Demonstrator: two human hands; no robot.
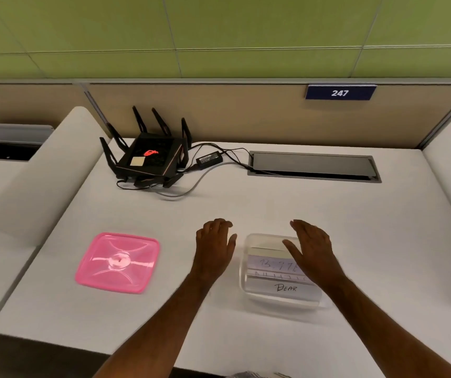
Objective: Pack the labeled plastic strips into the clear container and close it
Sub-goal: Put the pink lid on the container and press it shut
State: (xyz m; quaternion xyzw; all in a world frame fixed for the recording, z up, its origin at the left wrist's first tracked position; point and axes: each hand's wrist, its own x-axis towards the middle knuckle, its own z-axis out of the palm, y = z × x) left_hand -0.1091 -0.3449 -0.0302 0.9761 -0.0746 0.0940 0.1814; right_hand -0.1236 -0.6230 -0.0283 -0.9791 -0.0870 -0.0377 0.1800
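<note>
Far left edge: part of a neighbouring desk w/ an open cable hatch (9,143). Lower left of centre: pink lid (118,262) flat on the white worktop (246,208), off the container, well apart from it. Upper left of centre: black router (150,156) w/ antennas up, red logo lit; power brick (209,159) + cables just right of it. Centre: left hand (214,248) palm down, fingers (218,223) straight/relaxed, released, holding nothing; sits between lid and container, just beside container's left wall, contact unclear. Right of centre, low in frame: clear container (248,271) on worktop, open top. Labeled strips (284,286) lie flat inside it, stacked/overlapping; nearest one reads "BEAR", others partly hidden or blurred. Right hand (314,249) over container's right part, fingers spread + loose, gripping nothing; can't tell if it touches strips or rim. Upper right: long grey cable hatch (314,166) set in worktop, cables run into it. Above, blue plate "247" (340,92) on the beige partition.
</note>
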